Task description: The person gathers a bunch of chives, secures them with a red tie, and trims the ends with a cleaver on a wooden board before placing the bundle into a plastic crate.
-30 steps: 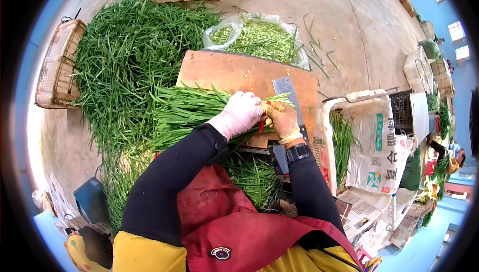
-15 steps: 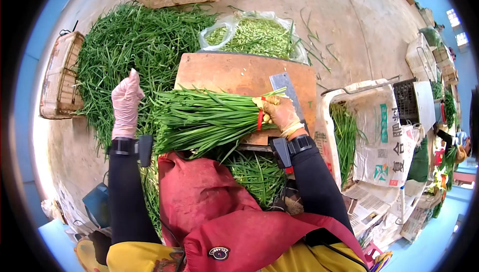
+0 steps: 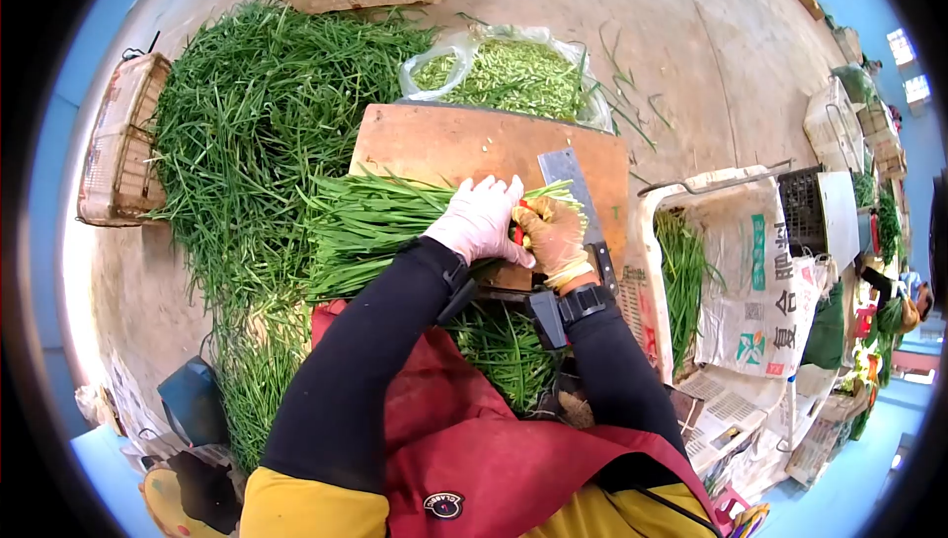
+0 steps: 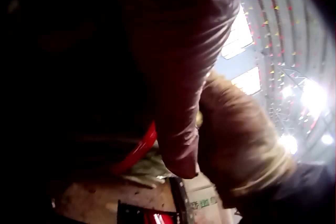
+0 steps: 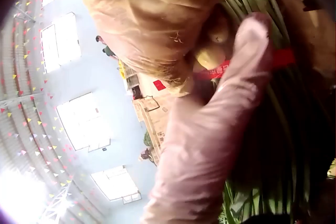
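Chive bundle (image 3: 395, 222): left hand (image 3: 479, 220) fingers pressing flat; right hand (image 3: 553, 237) fingers pinching red band (image 3: 517, 234); cleaver (image 3: 573, 188) just beyond fingers, on cutting board (image 3: 454, 143).

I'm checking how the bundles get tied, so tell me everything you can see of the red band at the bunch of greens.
The red band is a thin, bright red strip, rubbery-looking, stretched at the cut end of the bunch of greens lying across the wooden board. The right hand pinches it, and the left hand rests on the bunch beside it, fingers straight. In the right wrist view it runs taut across the stems. Most of it is hidden by the fingers.
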A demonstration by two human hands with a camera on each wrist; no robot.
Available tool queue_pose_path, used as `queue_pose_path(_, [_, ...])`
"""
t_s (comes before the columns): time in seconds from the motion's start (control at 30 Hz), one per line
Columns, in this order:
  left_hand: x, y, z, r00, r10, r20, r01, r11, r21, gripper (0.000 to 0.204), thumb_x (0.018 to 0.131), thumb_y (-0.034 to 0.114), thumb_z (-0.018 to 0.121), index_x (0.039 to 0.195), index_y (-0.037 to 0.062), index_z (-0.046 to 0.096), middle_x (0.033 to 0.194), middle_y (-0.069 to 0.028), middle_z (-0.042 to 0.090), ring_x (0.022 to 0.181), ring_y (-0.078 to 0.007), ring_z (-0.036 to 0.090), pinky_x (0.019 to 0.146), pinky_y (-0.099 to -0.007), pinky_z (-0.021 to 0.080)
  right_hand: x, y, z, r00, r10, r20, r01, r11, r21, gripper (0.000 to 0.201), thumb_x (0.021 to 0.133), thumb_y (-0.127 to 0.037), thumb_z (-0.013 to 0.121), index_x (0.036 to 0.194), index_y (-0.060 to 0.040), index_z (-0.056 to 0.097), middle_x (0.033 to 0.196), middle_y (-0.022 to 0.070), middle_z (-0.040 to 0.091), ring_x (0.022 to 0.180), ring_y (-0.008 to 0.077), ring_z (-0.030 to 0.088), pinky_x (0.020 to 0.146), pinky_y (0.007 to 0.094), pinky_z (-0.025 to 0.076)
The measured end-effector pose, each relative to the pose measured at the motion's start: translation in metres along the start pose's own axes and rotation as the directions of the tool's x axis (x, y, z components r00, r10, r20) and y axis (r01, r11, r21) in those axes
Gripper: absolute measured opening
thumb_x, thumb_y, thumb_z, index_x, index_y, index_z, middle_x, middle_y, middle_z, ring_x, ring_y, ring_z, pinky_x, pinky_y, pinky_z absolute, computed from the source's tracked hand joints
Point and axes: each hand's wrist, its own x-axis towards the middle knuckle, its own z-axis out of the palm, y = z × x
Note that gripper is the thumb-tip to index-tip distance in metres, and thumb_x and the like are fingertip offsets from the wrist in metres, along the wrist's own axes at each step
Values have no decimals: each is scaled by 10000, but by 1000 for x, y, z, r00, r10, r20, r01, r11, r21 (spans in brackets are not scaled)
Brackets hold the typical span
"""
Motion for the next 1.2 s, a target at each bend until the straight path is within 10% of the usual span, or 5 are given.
queue_pose_path(0.53, [2,-4,-4,996,-75,55,84,980,-178,707,641,477,824,1191,103,583,1073,-145,679,1042,-336,638,873,-447,497,-33,-43,-42,947,272,-173,-244,956,166,291,900,-112,635,1189,-70,639,1074,168,658,1006,309,630,876,372,491])
queue_pose_path(0.83, [-7,-45,-29,972,-230,51,234,965,-120,783,576,536,854,1169,96,592,1035,-135,687,1011,-327,648,877,-438,498,-56,51,-77,852,524,-19,-364,564,-742,446,765,-188,722,1160,-6,623,1090,258,649,1052,390,617,902,413,498])
queue_pose_path(1.0, [-10,-39,-34,957,-275,90,282,957,-70,1056,528,548,887,1336,-3,487,1133,-189,652,1077,-360,615,920,-395,493,-37,41,-96,734,661,153,-634,749,-193,476,725,-99,663,1184,21,614,1013,208,703,963,317,676,867,368,507])
queue_pose_path(1.1, [-11,-43,-28,957,-283,68,290,947,-140,1185,505,549,897,1433,6,398,1218,-203,610,1151,-355,579,978,-384,465,-43,19,-83,931,347,-112,-364,906,-214,551,774,-30,609,1319,13,536,1090,233,660,996,340,653,883,384,502])
queue_pose_path(1.2, [-10,-45,-29,957,-281,70,290,941,-175,1236,501,536,902,1471,8,348,1275,-208,581,1195,-351,553,1010,-379,447,-61,5,-36,927,343,153,-227,836,-499,659,802,-10,616,1437,-27,441,933,203,594,861,274,589,818,368,475])
